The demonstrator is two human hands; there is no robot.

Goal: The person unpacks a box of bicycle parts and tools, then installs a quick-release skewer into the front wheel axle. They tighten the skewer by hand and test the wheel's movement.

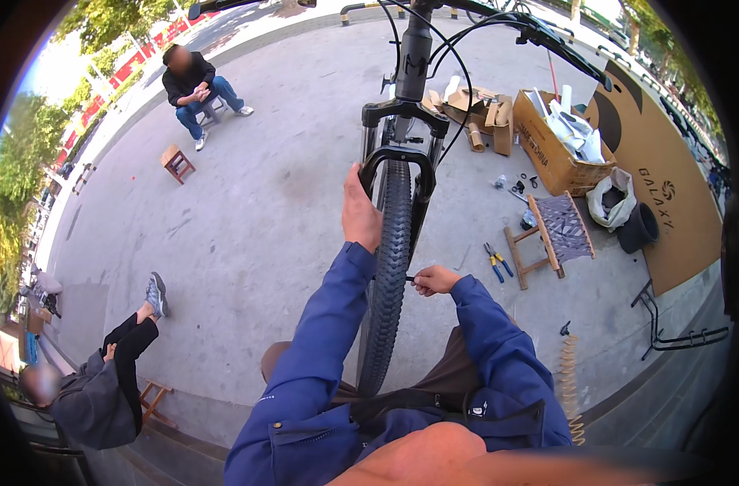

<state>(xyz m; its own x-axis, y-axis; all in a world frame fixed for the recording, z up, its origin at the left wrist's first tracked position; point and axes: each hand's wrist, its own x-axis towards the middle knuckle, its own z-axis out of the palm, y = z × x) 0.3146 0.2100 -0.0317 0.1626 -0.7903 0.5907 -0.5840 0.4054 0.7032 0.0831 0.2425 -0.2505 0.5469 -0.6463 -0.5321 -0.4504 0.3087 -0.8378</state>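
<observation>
A bicycle's front wheel with a knobby black tyre point(387, 267) stands upright between my knees. Above it rise the black suspension fork point(424, 166) and the head tube point(415, 61). My left hand point(361, 212) is closed around the fork's left leg beside the tyre; most of its fingers are hidden. Low on the wheel's right side, my right hand point(436, 280) pinches a short black rod-like piece point(411, 279) that points in toward the wheel's middle. The tyre hides the hub, so I cannot tell whether this piece is a lever or a tool.
To the right lie yellow-and-blue pliers point(499, 262), a folding stool point(562, 235), small loose parts, a full cardboard box point(560, 154), a black bucket point(638, 228) and a black stand point(677, 334). A coiled hose point(570, 381) lies nearer. Two people sit at left, near a small wooden stool point(177, 164).
</observation>
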